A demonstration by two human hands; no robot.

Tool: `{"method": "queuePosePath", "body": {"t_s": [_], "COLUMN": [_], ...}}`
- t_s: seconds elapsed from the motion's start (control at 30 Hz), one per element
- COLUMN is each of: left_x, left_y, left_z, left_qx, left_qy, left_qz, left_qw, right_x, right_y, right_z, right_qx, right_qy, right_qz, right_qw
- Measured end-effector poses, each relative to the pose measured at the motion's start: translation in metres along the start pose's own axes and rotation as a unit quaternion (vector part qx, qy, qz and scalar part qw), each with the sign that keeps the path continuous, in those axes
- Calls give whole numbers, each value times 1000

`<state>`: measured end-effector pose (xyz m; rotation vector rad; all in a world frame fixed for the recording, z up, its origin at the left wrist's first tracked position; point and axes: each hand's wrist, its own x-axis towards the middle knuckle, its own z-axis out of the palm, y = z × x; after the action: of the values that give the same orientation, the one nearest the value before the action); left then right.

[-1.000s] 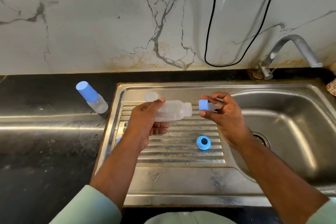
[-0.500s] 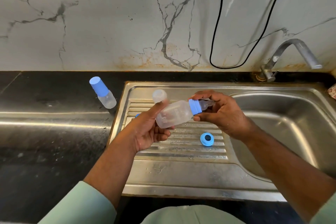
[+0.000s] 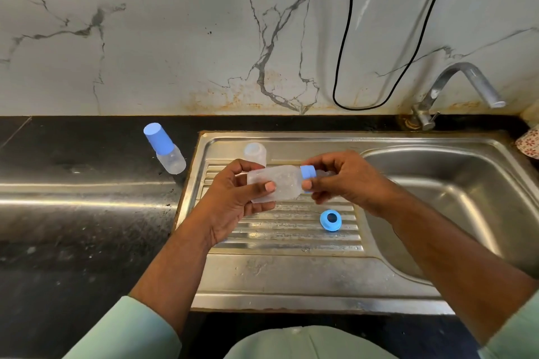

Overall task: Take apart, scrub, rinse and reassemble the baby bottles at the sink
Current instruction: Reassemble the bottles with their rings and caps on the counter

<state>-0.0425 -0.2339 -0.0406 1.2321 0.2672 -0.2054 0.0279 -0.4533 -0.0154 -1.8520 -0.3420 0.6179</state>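
My left hand (image 3: 230, 204) grips a clear baby bottle (image 3: 280, 183) held sideways above the drainboard. My right hand (image 3: 347, 181) pinches the blue collar (image 3: 308, 172) seated on the bottle's neck, with the clear teat poking out to the right between my fingers. A loose blue collar ring (image 3: 330, 220) lies on the ribbed drainboard (image 3: 291, 236) below. Another clear bottle body (image 3: 255, 153) stands open behind my left hand. An assembled bottle with a blue cap (image 3: 164, 147) stands on the black counter at the left.
The steel sink basin (image 3: 455, 198) lies to the right, with the tap (image 3: 455, 87) at its back edge. A black cable (image 3: 350, 67) hangs down the marble wall. A patterned cloth (image 3: 529, 146) shows at the far right edge. The black counter (image 3: 73, 213) stretches left.
The blue collar with teat, held apart from the bottle a second ago, now sits on the bottle's neck. Both hands stay on it; the bottle tilted, then came level again.
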Motion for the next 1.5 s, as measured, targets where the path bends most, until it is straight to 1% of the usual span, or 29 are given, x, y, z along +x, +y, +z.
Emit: {"method": "queuePosePath", "body": {"t_s": [0.13, 0.17, 0.23, 0.3, 0.33, 0.37, 0.43, 0.5, 0.57, 0.63, 0.7, 0.77, 0.83, 0.87, 0.9, 0.93, 0.97, 1.0, 1.03, 1.07, 1.1, 1.13, 1.2, 1.27, 1.37, 1.4, 1.43, 1.47, 1.5], "left_x": [-1, -1, -2, -1, -1, -1, -3, -3, -1, 3, 4, 6, 7, 7, 8, 8, 9, 9, 9, 9, 7, 6, 2, 0, 0, 1, 1, 1, 0], "left_y": [-3, -3, -3, -2, 0, 1, 4, 8, 19, 39, 57, 62, 52, 42, 31, 22, 13, 5, -1, -7, -13, -18, -28, -35, -40, -41, -42, -44, -45], "left_z": [-14, -14, -15, -18, -21, -24, -28, -30, -36, -43, -44, -44, -49, -55, -63, -72, -81, -91, -100, -107, -115, -120, -128, -135, -142, -143, -145, -147, -149], "left_qx": [139, 141, 73, -7, -16, 1, 114, 250, 368, 471, 533, 595, 650, 661, 662, 655, 635, 597, 545, 497, 465, 451, 445, 436, 457, 469, 474, 470, 462], "left_qy": [-13, -13, -4, -13, -26, -38, -39, -30, -51, -96, -105, -55, 22, 50, 72, 93, 118, 145, 169, 187, 200, 209, 234, 268, 300, 300, 298, 293, 283], "left_qz": [81, 89, 70, 33, 27, 36, 81, 128, 156, 119, 94, 137, 220, 251, 267, 277, 284, 280, 262, 242, 223, 210, 191, 178, 165, 162, 159, 158, 161], "left_qw": [987, 986, 995, 999, 999, 999, 989, 959, 915, 869, 834, 790, 727, 705, 696, 697, 709, 738, 778, 812, 833, 842, 843, 840, 821, 815, 813, 817, 825], "right_x": [-1, 0, 0, 2, 3, 4, 7, 10, 13, 16, 20, 26, 32, 35, 38, 41, 44, 46, 51, 54, 59, 64, 74, 85, 104, 109, 113, 113, 111], "right_y": [0, 0, -3, -4, -5, -6, -7, -8, -13, -23, -30, -35, -35, -36, -36, -36, -34, -30, -23, -16, -6, 6, 25, 39, 61, 68, 72, 72, 70], "right_z": [5, 4, 7, 14, 17, 19, 22, 23, 29, 36, 41, 47, 59, 68, 76, 84, 89, 93, 97, 103, 112, 122, 146, 169, 191, 194, 198, 199, 199], "right_qx": [4, -11, -44, -67, -60, -45, -10, -11, -92, -184, -195, -185, -148, -131, -115, -85, -30, 43, 100, 118, 82, 11, -134, -222, -392, -428, -442, -434, -402], "right_qy": [-15, -28, -37, -9, 10, 17, 9, -1, 11, 24, 29, 52, 71, 75, 72, 58, 37, 15, 4, 7, 18, 29, 14, -53, -132, -140, -143, -134, -118], "right_qz": [101, 94, 33, -27, -45, -53, -40, -36, -70, -128, -163, -166, -157, -149, -141, -128, -109, -80, -48, -27, -21, -28, -68, -102, -135, -142, -141, -135, -124], "right_qw": [995, 995, 998, 997, 997, 997, 999, 999, 993, 974, 967, 967, 974, 977, 981, 986, 993, 996, 994, 993, 996, 999, 989, 968, 900, 882, 874, 880, 899]}}
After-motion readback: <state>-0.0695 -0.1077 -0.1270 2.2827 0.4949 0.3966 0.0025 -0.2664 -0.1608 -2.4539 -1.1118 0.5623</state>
